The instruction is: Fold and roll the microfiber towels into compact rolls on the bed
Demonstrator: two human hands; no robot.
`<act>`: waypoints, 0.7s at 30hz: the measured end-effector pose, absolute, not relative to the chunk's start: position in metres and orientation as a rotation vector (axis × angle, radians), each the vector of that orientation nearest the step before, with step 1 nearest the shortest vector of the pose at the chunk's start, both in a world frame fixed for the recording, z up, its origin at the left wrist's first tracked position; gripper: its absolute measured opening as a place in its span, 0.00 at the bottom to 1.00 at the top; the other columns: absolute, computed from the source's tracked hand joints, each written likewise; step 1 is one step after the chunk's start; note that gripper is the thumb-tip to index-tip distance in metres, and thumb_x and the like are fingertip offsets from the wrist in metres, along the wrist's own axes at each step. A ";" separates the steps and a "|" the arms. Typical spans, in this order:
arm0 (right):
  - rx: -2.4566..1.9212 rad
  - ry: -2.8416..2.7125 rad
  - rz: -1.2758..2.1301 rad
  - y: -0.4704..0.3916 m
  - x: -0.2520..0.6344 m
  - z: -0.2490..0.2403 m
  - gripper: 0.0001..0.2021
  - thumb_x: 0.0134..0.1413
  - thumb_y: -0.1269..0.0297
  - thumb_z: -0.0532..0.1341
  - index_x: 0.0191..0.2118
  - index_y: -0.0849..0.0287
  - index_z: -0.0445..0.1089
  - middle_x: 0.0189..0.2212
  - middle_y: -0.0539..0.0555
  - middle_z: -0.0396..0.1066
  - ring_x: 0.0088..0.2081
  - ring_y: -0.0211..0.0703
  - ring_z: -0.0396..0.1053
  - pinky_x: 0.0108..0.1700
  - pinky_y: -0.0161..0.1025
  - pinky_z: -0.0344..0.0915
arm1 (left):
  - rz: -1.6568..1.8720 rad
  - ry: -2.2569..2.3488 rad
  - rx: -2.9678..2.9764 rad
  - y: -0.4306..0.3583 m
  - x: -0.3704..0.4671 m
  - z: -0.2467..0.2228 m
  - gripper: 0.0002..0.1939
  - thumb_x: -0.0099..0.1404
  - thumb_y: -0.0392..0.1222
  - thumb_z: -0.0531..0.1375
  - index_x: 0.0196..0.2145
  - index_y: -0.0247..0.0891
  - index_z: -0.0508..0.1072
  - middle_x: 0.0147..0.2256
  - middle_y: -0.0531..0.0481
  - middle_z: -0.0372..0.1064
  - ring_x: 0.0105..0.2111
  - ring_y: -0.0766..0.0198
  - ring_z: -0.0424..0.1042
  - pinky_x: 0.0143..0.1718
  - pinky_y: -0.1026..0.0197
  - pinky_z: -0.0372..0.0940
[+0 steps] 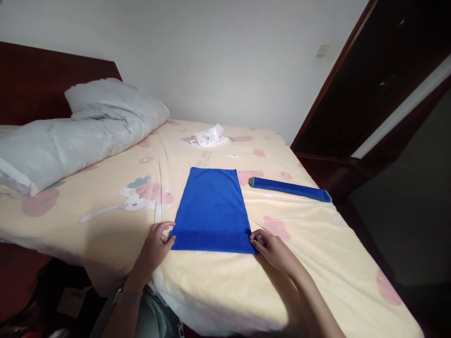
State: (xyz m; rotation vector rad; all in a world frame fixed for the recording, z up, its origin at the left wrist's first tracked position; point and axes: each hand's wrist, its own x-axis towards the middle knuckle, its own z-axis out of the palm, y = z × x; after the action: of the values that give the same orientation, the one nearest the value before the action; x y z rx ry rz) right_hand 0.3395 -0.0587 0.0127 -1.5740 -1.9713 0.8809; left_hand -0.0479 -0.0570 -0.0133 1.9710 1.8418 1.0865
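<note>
A blue cloth (213,202) lies flat on the bed, its near end turned over in a wide band. At the left end of that band, my left hand (159,241) has its fingers curled round the cloth's edge, with thumb and index finger a little apart. My right hand (269,246) pinches the right end of the band between thumb and fingertips. To the right lies a rolled blue cloth (291,188) with green edging at its ends, apart from both hands.
The bed (218,286) has a pale yellow printed sheet. A crumpled white plastic bag (209,136) rests near the wall. A grey quilt (88,126) is heaped at the left by the dark headboard (52,75). Dark wooden furniture (352,89) stands beyond the right edge.
</note>
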 end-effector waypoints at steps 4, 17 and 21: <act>-1.661 -1.979 0.614 -0.058 0.341 0.018 0.13 0.63 0.55 0.53 0.40 0.54 0.72 0.32 0.52 0.72 0.35 0.46 0.70 0.37 0.40 0.63 | 1.177 1.788 2.188 -0.062 -0.052 -0.001 0.14 0.58 0.33 0.55 0.41 0.40 0.74 0.40 0.47 0.65 0.31 0.64 0.68 0.42 0.56 0.70; -1.365 -2.042 0.821 -0.058 0.344 0.013 0.14 0.57 0.60 0.58 0.48 0.55 0.71 0.45 0.56 0.73 0.43 0.48 0.71 0.46 0.43 0.67 | 0.743 1.497 2.281 -0.064 -0.055 -0.004 0.23 0.60 0.32 0.52 0.50 0.45 0.73 0.54 0.49 0.70 0.55 0.58 0.69 0.59 0.56 0.63; -1.466 -1.799 0.877 -0.051 0.336 0.005 0.17 0.62 0.53 0.54 0.45 0.59 0.72 0.37 0.56 0.76 0.37 0.48 0.71 0.40 0.41 0.67 | 0.896 1.622 2.046 -0.058 -0.053 -0.005 0.15 0.65 0.44 0.55 0.47 0.41 0.73 0.44 0.47 0.76 0.43 0.59 0.75 0.47 0.60 0.70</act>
State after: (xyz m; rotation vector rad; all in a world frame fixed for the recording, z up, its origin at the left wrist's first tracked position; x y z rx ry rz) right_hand 0.3361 -0.0506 0.0053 -1.4663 -1.7985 0.8769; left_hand -0.0535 -0.0580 -0.0045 2.0461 1.6219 0.8959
